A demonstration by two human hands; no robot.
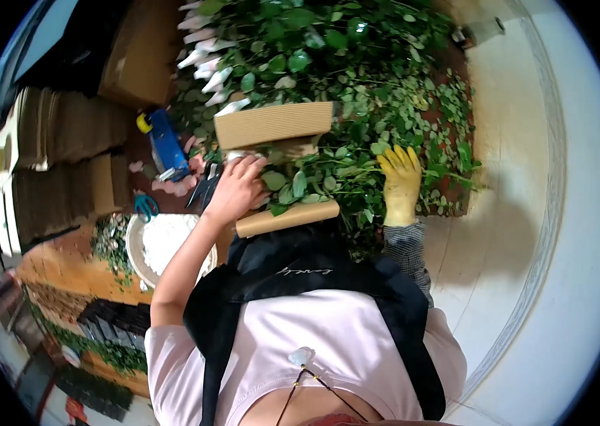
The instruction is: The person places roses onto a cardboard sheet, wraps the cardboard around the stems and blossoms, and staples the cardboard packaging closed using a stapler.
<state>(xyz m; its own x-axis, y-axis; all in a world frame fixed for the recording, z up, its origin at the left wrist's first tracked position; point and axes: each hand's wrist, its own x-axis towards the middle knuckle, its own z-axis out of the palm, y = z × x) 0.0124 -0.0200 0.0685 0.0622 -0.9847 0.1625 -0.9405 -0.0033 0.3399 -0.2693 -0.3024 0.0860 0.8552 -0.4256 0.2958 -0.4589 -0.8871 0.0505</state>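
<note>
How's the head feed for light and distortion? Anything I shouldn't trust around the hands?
Head view: strong fisheye, black corners, edges bowed; white contents of the basin look washed out; glare spots on the upper leaves; soft shadow on the pale floor; far-left background smeared; gloved right hand reads clearly, but what the left fingers press on is partly hidden.

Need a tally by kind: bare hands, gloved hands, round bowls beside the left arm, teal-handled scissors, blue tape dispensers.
Bare left hand: 1
Gloved right hand: 1
Bowl: 1
Scissors: 1
Tape dispenser: 1
Total: 5
</note>
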